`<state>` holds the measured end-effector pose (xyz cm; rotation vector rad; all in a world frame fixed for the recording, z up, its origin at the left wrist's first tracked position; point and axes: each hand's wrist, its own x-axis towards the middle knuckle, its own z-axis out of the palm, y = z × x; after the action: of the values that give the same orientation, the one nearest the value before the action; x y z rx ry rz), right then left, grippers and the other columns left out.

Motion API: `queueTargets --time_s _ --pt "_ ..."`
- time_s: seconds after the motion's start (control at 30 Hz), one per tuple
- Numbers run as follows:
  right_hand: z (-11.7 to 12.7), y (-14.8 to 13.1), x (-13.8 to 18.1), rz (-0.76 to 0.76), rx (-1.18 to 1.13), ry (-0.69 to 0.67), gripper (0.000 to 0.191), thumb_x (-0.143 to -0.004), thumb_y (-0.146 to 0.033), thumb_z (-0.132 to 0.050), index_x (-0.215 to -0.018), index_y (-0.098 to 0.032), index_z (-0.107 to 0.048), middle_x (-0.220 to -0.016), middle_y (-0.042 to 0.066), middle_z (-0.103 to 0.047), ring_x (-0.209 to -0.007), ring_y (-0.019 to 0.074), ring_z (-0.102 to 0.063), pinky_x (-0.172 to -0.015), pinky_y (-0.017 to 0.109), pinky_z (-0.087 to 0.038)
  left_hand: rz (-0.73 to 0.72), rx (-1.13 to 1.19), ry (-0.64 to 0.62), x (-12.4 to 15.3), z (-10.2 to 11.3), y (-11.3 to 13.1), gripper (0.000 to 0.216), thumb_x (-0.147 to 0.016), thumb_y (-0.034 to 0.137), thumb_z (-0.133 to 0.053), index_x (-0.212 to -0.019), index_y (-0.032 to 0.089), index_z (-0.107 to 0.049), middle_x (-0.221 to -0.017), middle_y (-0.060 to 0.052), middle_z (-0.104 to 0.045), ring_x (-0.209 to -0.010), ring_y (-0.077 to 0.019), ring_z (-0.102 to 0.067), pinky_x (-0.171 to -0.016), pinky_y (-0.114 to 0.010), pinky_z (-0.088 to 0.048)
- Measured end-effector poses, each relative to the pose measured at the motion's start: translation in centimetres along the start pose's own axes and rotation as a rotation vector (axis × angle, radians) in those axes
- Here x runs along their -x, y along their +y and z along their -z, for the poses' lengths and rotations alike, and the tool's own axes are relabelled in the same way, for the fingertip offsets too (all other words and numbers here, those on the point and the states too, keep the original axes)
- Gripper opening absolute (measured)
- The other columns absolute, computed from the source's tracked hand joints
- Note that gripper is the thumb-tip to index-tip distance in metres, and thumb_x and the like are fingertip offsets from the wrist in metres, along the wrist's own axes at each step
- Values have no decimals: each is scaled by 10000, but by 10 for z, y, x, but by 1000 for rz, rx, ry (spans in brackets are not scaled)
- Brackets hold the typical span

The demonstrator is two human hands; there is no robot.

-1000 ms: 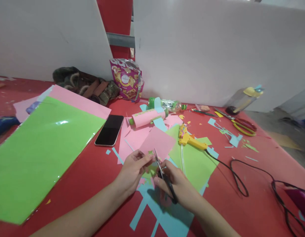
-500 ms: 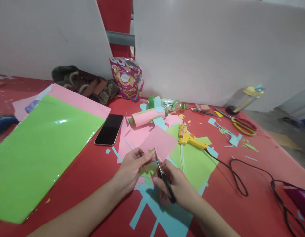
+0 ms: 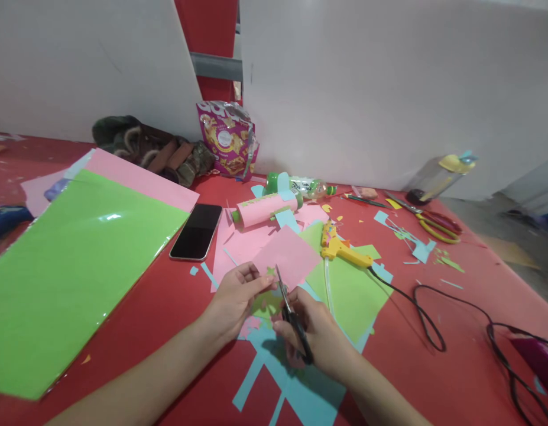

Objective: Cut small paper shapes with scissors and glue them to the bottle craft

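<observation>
Between thumb and fingers, my left hand [image 3: 240, 296] pinches a small green paper cutout [image 3: 271, 271]. My right hand [image 3: 311, 328] is wrapped round black-handled scissors [image 3: 295, 322], whose blades point up and away beside the left fingertips. Whether the blades touch the cutout is hard to make out. Under the hands lie light blue paper [image 3: 295, 384] with cut strips, and small pink and green scraps. A pink paper square [image 3: 288, 255] lies just beyond the fingertips. Behind it rests a pink paper-wrapped tube [image 3: 265, 209] with green ends.
A yellow glue gun [image 3: 347, 253] lies on green paper [image 3: 353, 302], its black cord [image 3: 427, 289] running right. Left are a phone [image 3: 196, 232] and green sheets [image 3: 91, 266]. Behind stand a snack bag [image 3: 227, 141] and a lying bottle [image 3: 307, 187]. Yellow-handled scissors [image 3: 437, 229] lie right.
Both hands stay in nearly the same place. The scissors and the left fingertips have shifted only slightly, and the green cutout shows a little more clearly above the fingers.
</observation>
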<state>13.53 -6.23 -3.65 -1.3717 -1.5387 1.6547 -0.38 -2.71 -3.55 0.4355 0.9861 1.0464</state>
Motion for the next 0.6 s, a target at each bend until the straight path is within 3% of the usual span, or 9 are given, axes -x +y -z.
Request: queueTargets --time_s 0.6 --pt "0 -4 1 12 18 9 315 -699 -427 -557 -739 -218 -325 -424 -115 -395 -288 72 -454 -296 161 -302 -104 -125 -11 2 1 6 241 -545 176 -682 -658 136 -472 -574 52 -514 -513 -52 -487 -518 -181 -389"
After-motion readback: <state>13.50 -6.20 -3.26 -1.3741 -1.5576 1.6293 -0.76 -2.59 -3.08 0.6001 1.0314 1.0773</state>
